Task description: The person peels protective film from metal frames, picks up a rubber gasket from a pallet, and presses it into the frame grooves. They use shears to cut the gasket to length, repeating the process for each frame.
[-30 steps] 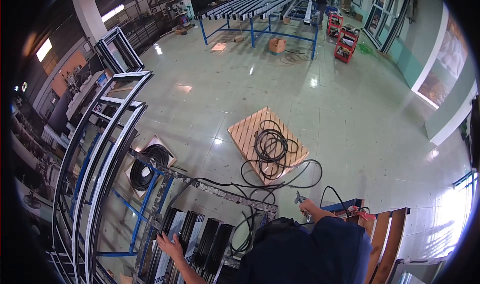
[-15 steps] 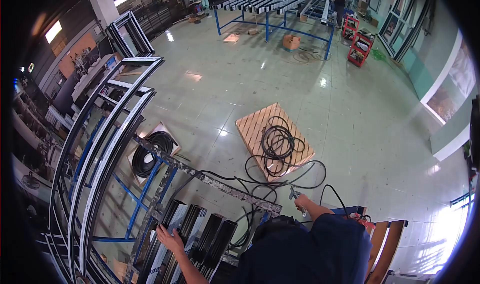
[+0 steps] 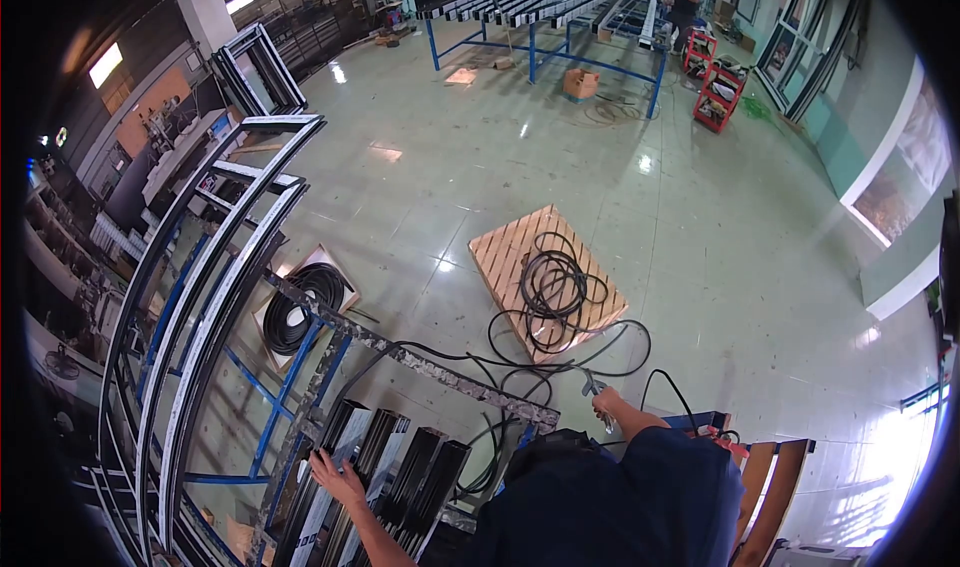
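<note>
My left hand point(image 3: 340, 482) lies with spread fingers on the long black-and-white frame profiles point(image 3: 385, 467), which sit side by side across a paint-spattered blue rack point(image 3: 450, 379). Its fingertips are at the leftmost profiles. In my right hand point(image 3: 608, 404), out past the rack's right end, is a small grey hand tool point(image 3: 588, 383); its head shows above the fist and a pale end below, its exact kind unclear. A black rubber-like strip point(image 3: 465, 355) runs over the rack's edge to a loose coil point(image 3: 552, 285) on a slatted wooden pallet point(image 3: 490, 247).
Curved frames point(image 3: 215, 297) stand at my left, beside another black coil point(image 3: 300, 312) on the floor. Brown boards point(image 3: 775, 497) lean at my right. Farther off are a blue-legged table point(image 3: 535, 62) with profiles, a cardboard box point(image 3: 580, 84), red carts point(image 3: 718, 99) and a person point(image 3: 684, 2).
Both hands keep almost the same places, the view shifting only slightly. At the far table, the person on the right has changed posture.
</note>
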A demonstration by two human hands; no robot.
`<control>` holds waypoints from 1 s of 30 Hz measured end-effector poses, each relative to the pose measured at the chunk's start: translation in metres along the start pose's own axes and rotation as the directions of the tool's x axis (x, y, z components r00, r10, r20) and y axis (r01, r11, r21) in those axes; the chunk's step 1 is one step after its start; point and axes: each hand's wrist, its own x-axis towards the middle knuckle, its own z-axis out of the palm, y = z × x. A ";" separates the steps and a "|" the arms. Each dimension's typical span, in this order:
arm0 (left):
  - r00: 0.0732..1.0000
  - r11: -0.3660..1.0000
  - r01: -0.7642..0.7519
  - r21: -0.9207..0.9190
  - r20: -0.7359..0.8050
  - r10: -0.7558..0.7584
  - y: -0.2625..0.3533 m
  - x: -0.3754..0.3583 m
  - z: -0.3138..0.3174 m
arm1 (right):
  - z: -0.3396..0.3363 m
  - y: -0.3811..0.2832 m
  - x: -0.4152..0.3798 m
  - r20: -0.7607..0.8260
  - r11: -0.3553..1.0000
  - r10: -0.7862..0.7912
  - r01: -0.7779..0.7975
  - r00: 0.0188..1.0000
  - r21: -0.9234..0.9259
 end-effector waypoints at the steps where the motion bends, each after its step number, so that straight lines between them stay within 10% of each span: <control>1: 1.000 1.000 -0.006 -0.001 -0.006 0.006 -0.001 0.001 0.001 | -0.001 0.002 0.001 -0.001 1.000 0.001 -0.001 1.000 0.000; 23: 1.000 1.000 -0.007 0.002 -0.024 0.007 0.003 -0.001 0.000 | 0.004 0.005 0.004 -0.001 1.000 0.011 -0.011 1.000 -0.005; 30: 0.996 0.994 -0.060 -0.092 -0.076 0.053 0.018 0.000 -0.014 | 0.001 0.058 0.072 0.195 0.975 -0.218 0.221 0.956 0.009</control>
